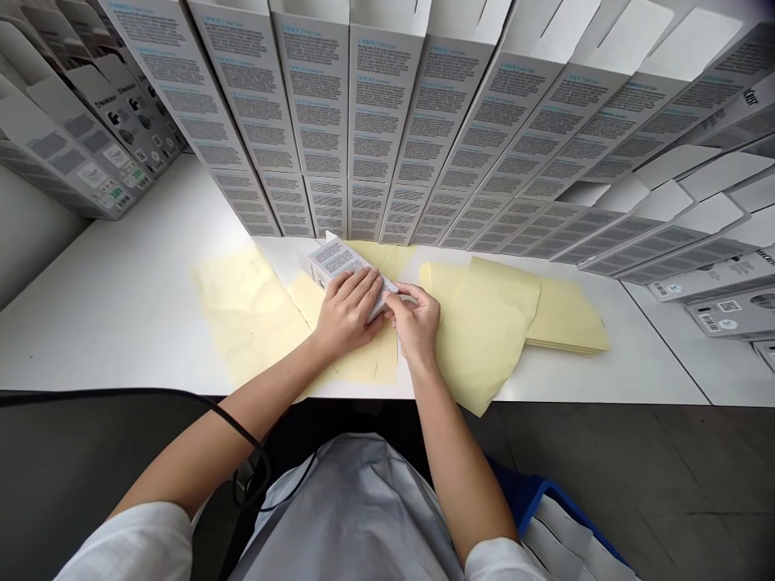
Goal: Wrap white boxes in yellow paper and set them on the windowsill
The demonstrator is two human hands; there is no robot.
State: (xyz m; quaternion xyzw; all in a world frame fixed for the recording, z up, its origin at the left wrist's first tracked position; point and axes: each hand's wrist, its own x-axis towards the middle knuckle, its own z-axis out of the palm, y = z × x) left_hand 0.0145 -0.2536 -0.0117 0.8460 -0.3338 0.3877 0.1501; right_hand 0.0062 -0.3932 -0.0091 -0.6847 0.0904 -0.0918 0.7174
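Note:
A small white printed carton [332,260] lies tilted on the white table [133,298], on top of pale yellow paper sheets [357,355]. My left hand [348,311] rests over the carton's near end, fingers curled down on it. My right hand [416,319] pinches the same end of the carton from the right, fingertips pressed together at its flap. The end of the carton is hidden under both hands.
A wall of tall white printed boxes [375,121] stands along the back of the table, with more boxes at the left [78,137] and right [714,242]. A stack of yellow sheets [563,315] lies right of my hands. A blue bin [545,508] sits below right.

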